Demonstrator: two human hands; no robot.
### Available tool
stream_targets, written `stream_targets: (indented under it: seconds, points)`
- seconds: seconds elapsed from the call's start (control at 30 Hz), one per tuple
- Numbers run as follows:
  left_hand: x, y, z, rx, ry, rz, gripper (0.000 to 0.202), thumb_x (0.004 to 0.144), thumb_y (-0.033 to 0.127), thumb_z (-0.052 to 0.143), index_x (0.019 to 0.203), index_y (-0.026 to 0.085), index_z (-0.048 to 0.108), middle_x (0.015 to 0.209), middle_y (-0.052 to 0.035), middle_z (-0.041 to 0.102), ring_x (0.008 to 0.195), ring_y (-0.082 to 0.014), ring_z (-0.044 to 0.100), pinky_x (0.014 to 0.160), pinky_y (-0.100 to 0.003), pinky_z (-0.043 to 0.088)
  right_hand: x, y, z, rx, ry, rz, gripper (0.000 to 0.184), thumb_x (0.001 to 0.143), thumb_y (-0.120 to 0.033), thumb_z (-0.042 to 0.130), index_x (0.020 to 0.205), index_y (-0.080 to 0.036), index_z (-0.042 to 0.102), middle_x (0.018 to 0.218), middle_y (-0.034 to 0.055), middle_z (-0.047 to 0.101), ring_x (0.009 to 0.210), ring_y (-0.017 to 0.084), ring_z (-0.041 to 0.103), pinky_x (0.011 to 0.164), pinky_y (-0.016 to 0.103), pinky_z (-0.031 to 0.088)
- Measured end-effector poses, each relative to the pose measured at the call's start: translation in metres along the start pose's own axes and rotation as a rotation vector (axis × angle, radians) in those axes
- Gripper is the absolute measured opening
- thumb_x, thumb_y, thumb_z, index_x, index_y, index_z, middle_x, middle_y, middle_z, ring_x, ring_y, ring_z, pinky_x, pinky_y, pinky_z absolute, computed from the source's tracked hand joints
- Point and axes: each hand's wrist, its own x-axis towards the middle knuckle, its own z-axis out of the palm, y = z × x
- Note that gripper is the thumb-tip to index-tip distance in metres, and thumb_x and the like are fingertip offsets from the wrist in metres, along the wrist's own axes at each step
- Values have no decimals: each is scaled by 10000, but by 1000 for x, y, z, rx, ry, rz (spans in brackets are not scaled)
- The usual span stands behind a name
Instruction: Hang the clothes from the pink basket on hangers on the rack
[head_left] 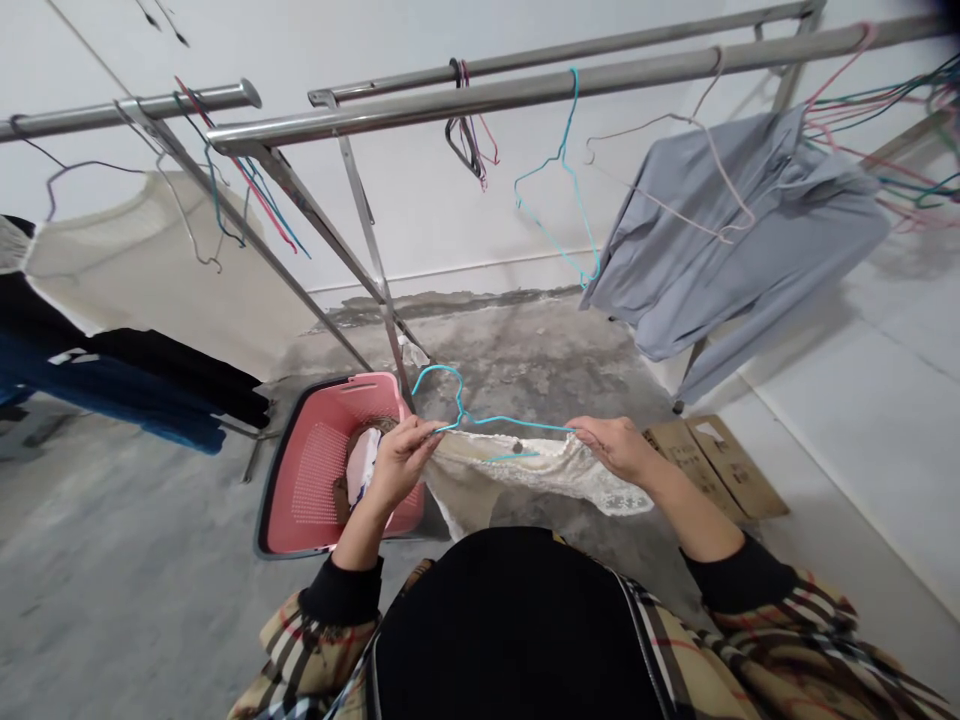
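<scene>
Concrete floor (525, 370), left hand (401, 462) and right hand (615, 448) gripping a blue wire hanger (510, 421), white lace garment (540, 465) hanging between them

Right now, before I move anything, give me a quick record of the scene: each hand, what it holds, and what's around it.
left hand: grips a teal wire hanger beside its hook
right hand: holds the hanger's other end
garment: cream lace garment hanging below the hanger, between the hands
below left hand: pink plastic laundry basket holding clothes
overhead: steel drying rack, grey shirt hanging at right
floor, right: flattened cardboard
</scene>
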Motion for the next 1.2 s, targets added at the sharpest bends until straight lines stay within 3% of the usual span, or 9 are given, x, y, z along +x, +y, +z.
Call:
stream_targets:
  seconds: [0.13, 0.27, 0.4, 0.53, 0.67, 0.8, 0.9, 1.03, 1.2]
  points:
    - [6, 5, 9, 13, -29, 73, 232, 910, 335, 567, 982, 212, 751, 630, 16, 496, 583, -98, 494, 562, -195, 409, 5, -3, 1, -44, -21, -43, 437, 952, -498, 330, 879, -252, 683, 768, 63, 722, 708, 187, 656, 671, 271, 416]
    - [10, 9, 24, -7, -41, 111, 250, 924, 343, 546, 1000, 210, 745, 665, 6, 506, 607, -101, 509, 565, -195, 402, 9, -11, 3, 19, -52, -40, 393, 935, -487, 391, 853, -256, 699, 747, 48, 723, 677, 171, 649, 660, 257, 413]
    - [10, 8, 32, 39, -118, 94, 274, 934, 367, 525, 1044, 226, 732, 745, -15, 556, 666, -109, 544, 612, -202, 418, 7, -15, -18, 193, -65, -41, 355, 913, -488, 463, 839, -257, 722, 785, 25, 740, 696, 169, 674, 655, 256, 459]
    - [-4, -14, 32, 324, -21, -93, 287, 904, 362, 577, 1139, 241, 687, 849, -41, 614, 770, -149, 573, 704, -241, 446, 0, -3, -56, 206, 80, -16, 262, 848, -484, 554, 830, -298, 738, 829, 21, 752, 718, 214, 702, 666, 313, 533]
    - [-46, -47, 32, 504, 131, -306, 360, 852, 264, 637, 1210, 222, 639, 1047, -97, 646, 985, -223, 591, 897, -356, 458, 7, 14, -85, 135, 229, 93, 190, 791, -500, 599, 793, -365, 732, 810, 23, 749, 735, 280, 704, 684, 418, 560]
    - [-96, -63, 35, 388, 206, -423, 359, 851, 249, 612, 1206, 205, 630, 1054, -108, 670, 1010, -233, 624, 919, -387, 480, 37, 11, -97, 105, 368, 199, 206, 764, -503, 628, 803, -329, 731, 816, 58, 741, 782, 298, 694, 747, 468, 545]
    - [-118, -63, 35, 302, 286, -460, 352, 880, 304, 567, 1218, 219, 616, 1038, -93, 688, 1025, -229, 638, 916, -384, 494, 71, -9, -103, 319, 395, 233, 328, 754, -503, 653, 981, -279, 730, 827, 70, 736, 726, 259, 683, 681, 438, 564]
    - [-124, -60, 26, 233, 347, -472, 338, 891, 342, 550, 1197, 219, 623, 1046, -84, 700, 1024, -221, 644, 906, -377, 507, 120, -50, -113, 565, 335, 21, 571, 755, -336, 694, 1307, -250, 580, 1160, 82, 688, 1010, 219, 665, 903, 416, 551]
    - [-117, -63, 2, 222, 403, -454, 324, 869, 371, 555, 1126, 206, 663, 999, -79, 716, 987, -228, 659, 906, -390, 513, 191, -99, -120, 694, 414, -229, 546, 721, -103, 664, 1260, -140, 587, 1322, 106, 595, 1230, 193, 552, 1128, 414, 385]
